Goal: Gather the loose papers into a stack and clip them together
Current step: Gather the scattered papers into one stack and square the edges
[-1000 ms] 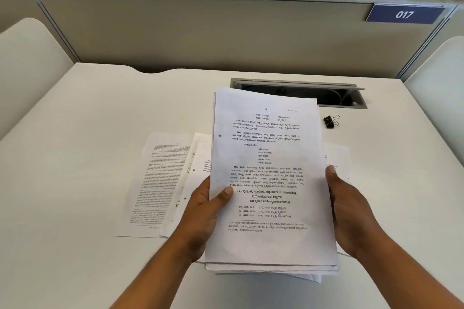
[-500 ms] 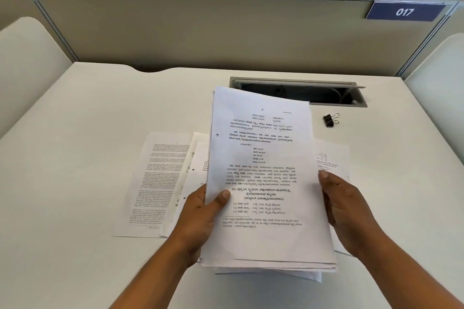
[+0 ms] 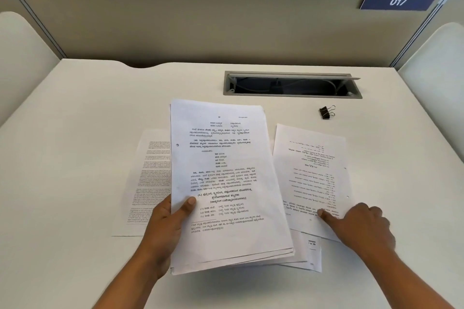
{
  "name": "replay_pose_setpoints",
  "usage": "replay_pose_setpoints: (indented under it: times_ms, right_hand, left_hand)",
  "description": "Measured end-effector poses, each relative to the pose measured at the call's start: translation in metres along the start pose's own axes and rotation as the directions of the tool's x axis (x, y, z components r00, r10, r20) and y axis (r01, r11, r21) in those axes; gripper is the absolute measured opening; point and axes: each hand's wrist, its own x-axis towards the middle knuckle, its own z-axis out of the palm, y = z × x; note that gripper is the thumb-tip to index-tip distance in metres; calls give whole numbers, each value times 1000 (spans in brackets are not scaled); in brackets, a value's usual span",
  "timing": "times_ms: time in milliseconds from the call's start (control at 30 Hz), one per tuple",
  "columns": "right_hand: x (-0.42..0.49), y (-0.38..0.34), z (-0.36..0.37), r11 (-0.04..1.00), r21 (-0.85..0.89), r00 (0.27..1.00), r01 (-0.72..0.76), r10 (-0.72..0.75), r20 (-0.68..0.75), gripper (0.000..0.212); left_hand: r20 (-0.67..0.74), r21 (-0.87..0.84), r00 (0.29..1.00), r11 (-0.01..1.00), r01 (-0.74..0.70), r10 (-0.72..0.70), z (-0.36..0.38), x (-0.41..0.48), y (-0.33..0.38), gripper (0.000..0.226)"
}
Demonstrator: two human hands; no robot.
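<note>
White stack [image 3: 226, 183] in left hand [image 3: 165, 223], loose sheet [image 3: 311, 173] under right hand [image 3: 361, 226]

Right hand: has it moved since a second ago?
Yes. The right hand let go of the stack and dropped rightward onto a loose sheet on the desk, farther from the binder clip.
</note>
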Motion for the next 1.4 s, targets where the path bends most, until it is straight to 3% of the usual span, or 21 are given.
replay_pose_setpoints:
  times_ms: [233, 433, 567, 667, 733, 867, 933, 1267, 1400]
  right_hand:
    - [-1, -12, 3, 998, 23, 998, -55, 54, 42, 98]
    - [7, -9, 6, 951, 295, 995, -89, 71, 71, 88]
    - [13, 1, 7, 865, 497, 998, -70, 60, 35, 48]
    - [16, 7, 5, 840, 542, 999, -33, 41, -2, 22]
    - [14, 7, 3, 874, 485, 999, -24, 40, -23, 28]
    - [7, -8, 7, 970, 241, 999, -34, 40, -21, 83]
    - [2, -17, 10, 983, 182, 999, -32, 33, -3, 94]
    - [10, -32, 13, 976, 219, 999, 1, -12, 47, 79]
    - [13, -35, 13, 973, 228, 994, 24, -47, 98, 59]
  left_hand:
    - [-5, 9, 1000, 1000, 11, -11, -14, 6, -2, 20]
    - [0, 30, 1000, 1000, 0, 0, -18, 10, 1, 20]
    - [-19, 28, 1000, 1000, -4, 4, -22, 11, 1, 19]
    - [-39, 26, 999, 1000, -4, 5, -23, 12, 0, 18]
    - [-46, 18, 999, 1000, -5, 6, -23, 12, 0, 18]
    - [-77, 20, 997, 1000, -11, 13, -21, 13, -2, 18]
    - [-84, 25, 996, 1000, -10, 12, -19, 13, -3, 19]
    - [-81, 11, 996, 1000, -21, 21, -10, 11, -7, 20]
    - [-68, 9, 998, 1000, -16, 16, -5, 10, -8, 22]
